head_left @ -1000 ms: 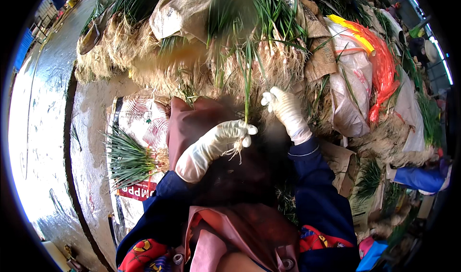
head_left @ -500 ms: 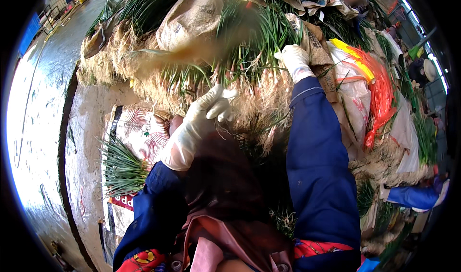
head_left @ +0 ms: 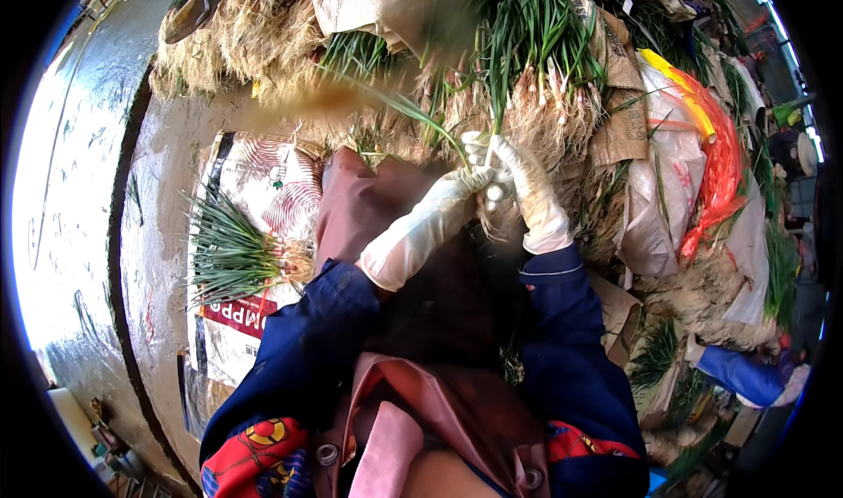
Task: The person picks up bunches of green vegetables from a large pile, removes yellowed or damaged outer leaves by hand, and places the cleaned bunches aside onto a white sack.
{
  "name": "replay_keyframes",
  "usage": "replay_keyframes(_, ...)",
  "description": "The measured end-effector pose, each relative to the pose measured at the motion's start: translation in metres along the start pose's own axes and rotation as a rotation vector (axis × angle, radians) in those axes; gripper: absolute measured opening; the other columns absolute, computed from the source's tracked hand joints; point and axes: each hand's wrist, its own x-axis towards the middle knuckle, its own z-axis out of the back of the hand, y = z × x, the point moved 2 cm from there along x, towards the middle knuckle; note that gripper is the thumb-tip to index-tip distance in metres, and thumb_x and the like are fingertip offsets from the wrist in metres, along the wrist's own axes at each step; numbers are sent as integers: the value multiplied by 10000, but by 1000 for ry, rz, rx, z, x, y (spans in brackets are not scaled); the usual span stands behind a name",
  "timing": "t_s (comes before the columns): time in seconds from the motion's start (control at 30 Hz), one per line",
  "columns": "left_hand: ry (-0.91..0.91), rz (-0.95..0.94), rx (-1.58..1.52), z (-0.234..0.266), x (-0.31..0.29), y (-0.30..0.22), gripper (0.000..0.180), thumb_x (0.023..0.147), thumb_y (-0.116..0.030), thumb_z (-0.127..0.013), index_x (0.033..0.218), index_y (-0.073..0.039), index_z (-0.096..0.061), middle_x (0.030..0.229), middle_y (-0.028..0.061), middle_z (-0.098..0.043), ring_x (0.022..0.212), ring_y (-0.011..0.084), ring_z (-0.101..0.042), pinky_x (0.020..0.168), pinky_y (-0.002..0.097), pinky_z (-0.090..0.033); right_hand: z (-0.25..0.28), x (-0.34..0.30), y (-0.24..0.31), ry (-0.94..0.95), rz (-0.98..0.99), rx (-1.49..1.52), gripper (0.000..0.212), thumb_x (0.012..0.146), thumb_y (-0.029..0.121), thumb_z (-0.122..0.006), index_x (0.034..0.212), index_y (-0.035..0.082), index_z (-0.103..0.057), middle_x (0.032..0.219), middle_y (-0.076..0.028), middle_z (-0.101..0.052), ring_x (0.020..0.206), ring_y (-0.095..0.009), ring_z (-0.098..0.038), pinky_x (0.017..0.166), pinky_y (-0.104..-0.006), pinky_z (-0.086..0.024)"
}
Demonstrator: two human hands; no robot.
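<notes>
Spring onions [head_left: 498, 107] are pinched in both your hands, the left hand [head_left: 452, 195] and right hand [head_left: 529, 186] meeting near the maroon apron [head_left: 349, 201]. Probably they are light, with soft leaves; grasp gently, low down, where they seem firmer.

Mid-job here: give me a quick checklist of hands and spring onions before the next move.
1. Pale gloves on both hands: ok.
2. Left hand closed on a leafy stalk: ok.
3. Right hand grip: cannot tell; its fingers crowd against the left's.
4. Bundle lying on the printed sack, apart from the hands: ok.
5. Onion pile just ahead of the hands: ok.
</notes>
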Motion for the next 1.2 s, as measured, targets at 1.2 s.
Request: replay_keyframes(1.2,84,-141,23,-49,-1,-88,351,943,-308,-458,1127,-36,-580,546,-59,-390,514,90,-361,581,262,-382,122,95,106,-584,-394,-1170,486,876,540,-454,1012,108,-633,964,-45,-673,809,-214,-635,718,-356,-485)
